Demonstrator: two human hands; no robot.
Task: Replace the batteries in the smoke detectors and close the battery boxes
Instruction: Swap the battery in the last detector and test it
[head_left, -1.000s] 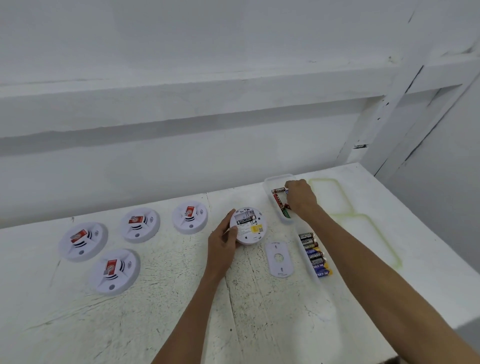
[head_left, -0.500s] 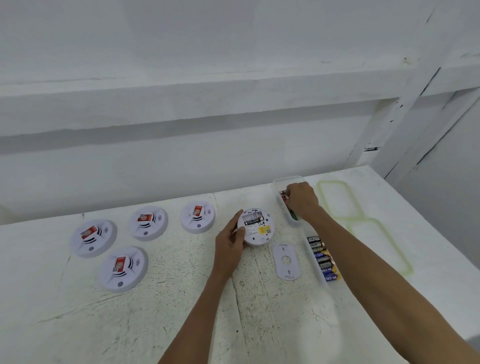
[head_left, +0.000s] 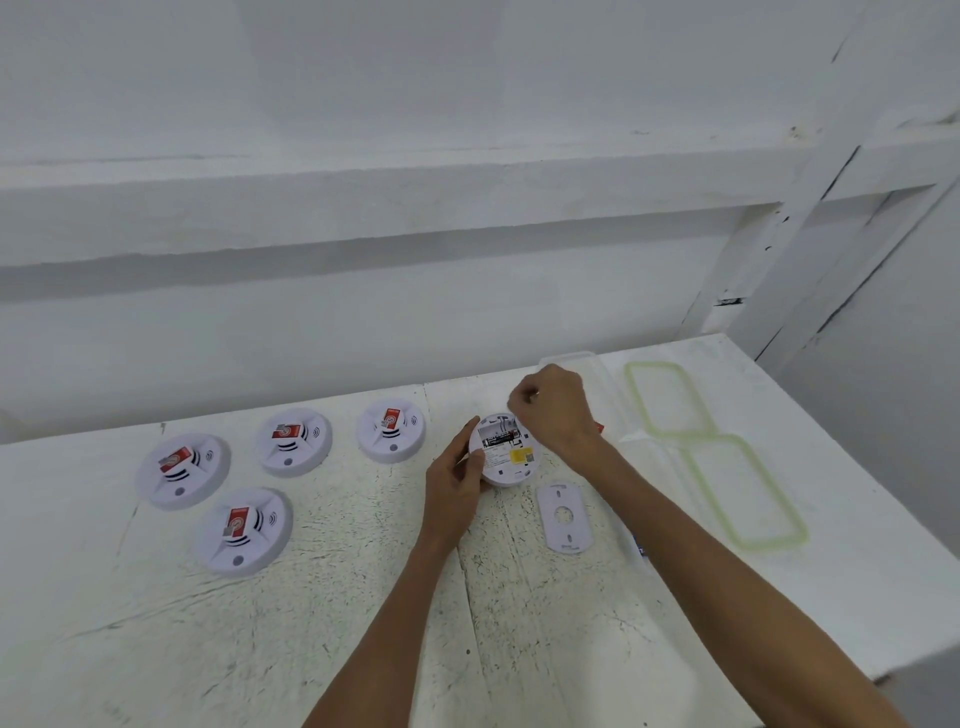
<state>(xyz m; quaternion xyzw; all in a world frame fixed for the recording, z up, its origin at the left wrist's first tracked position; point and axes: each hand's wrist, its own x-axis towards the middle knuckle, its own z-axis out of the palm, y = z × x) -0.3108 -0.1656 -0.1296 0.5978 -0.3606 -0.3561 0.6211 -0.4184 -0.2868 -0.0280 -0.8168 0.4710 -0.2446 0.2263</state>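
Head view, and all the action is around the upturned smoke detector (head_left: 506, 452), lying back-side up on the white table (head_left: 363, 623). The left hand (head_left: 457, 483) grips it by the left rim, thumb on the upper edge and fingers curled round the side. The open battery bay faces up, and a dark battery (head_left: 500, 441) lies across it above a yellow label.

The right hand (head_left: 556, 410) hovers over the far edge of that detector with its fingers bunched tight and curled inward. I cannot tell whether they are pinching anything, because the fingertips hide it.

Just right of the detector and a little nearer to the person, a white cover plate (head_left: 563, 517) lies flat on the table, apart from it. Behind the right hand, on the far side of the detector, the corner of a clear plastic tray (head_left: 571, 358) pokes out. A small red object (head_left: 599, 427) peeps from behind the right wrist, too hidden to name. Farther right of the detector lie two green-rimmed lids (head_left: 670, 400), one behind the other.

Left of the detector sit four face-up smoke detectors, each with a red tag. The closest one (head_left: 390, 430) is near the left hand, the next one (head_left: 293, 441) lies beyond it, and the outermost one (head_left: 182, 470) is farthest left. The front one (head_left: 243, 530) sits nearer the person.
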